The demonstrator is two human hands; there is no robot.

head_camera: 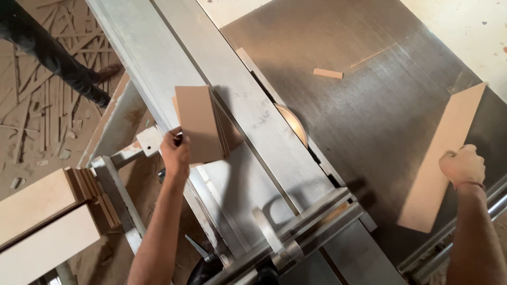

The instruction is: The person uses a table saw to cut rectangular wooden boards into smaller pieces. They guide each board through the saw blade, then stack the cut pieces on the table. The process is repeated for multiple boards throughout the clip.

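Note:
My left hand (175, 153) grips the near corner of a small stack of thin brown rectangular boards (198, 124), held over the sliding carriage of a table saw (158, 68). My right hand (463, 165) rests closed on the edge of a long tan board strip (443, 158) that lies flat on the steel saw table (369, 105) at the right. The round saw blade (293, 122) pokes up through its slot between the two hands.
A small wood offcut (328, 73) lies on the table beyond the blade. Stacked boards (42, 221) stand at the lower left. Wood scraps litter the floor (37, 105) at the left, where another person's dark-clad leg (53, 55) stands. A metal fence rail (311, 221) crosses in front.

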